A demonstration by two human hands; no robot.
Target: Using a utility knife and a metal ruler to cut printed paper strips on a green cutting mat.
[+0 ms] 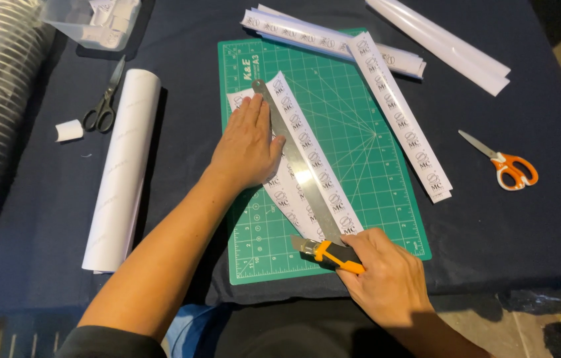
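The person's left hand (247, 142) lies flat, fingers together and stretched out, pressing down on a long steel ruler (297, 166) that runs slantwise over a white printed paper strip sheet (310, 156) on the green gridded cutting mat (353, 142). The right hand (386, 268) is wrapped around an orange and black utility knife (327, 253), its blade end sitting at the near end of the ruler, close to the mat's lower edge.

To my eye, the cut goes well only if the ruler cannot slip: the flat palm's weight should sit evenly along the steel, with the fingertips kept back from the cutting edge. The blade wants to ride tight against the ruler at a low angle, with light, steady pressure.

The left forearm reaches straight out from the body, wrist low. The right wrist is bent inward, knuckles up, the hand close to the table's near edge.

A cut strip of printed labels (403, 119) lies to the right on the mat, orange-handled scissors (509, 166) beyond it, and a white paper roll (124, 169) to the left beside black-handled scissors (105, 106).
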